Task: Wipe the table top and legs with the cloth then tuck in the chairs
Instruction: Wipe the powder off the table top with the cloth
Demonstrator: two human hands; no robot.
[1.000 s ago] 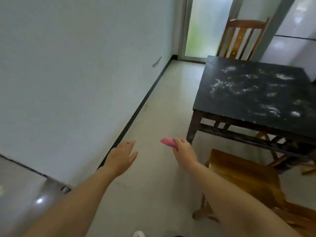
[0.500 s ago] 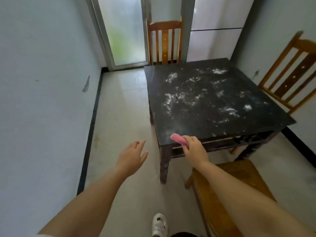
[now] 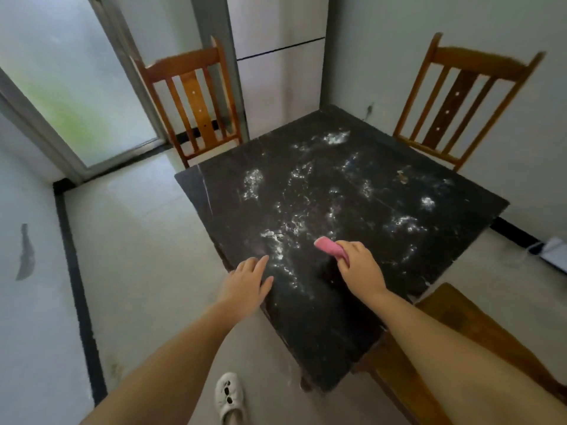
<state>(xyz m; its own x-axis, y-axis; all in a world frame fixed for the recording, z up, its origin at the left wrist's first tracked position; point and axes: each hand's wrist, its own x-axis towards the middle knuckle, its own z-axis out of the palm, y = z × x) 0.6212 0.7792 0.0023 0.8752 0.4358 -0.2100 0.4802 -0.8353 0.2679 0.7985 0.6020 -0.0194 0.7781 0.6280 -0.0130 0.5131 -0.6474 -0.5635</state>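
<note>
Two hands over the dusty surface now: right hand grips the pink cloth bunched, one end sticking out toward the white smears, likely so the first stroke lands on the worst patch; left hand is flat, fingers spread, at the near-left edge, probably to brace, though contact is unclear. Three chairs sit pulled out — back-left chair, back-right chair, near chair — leaving the legs reachable. Versus 0.5 s ago: person has stepped in, both hands moved from short of the edge to over the top; smears untouched.
</note>
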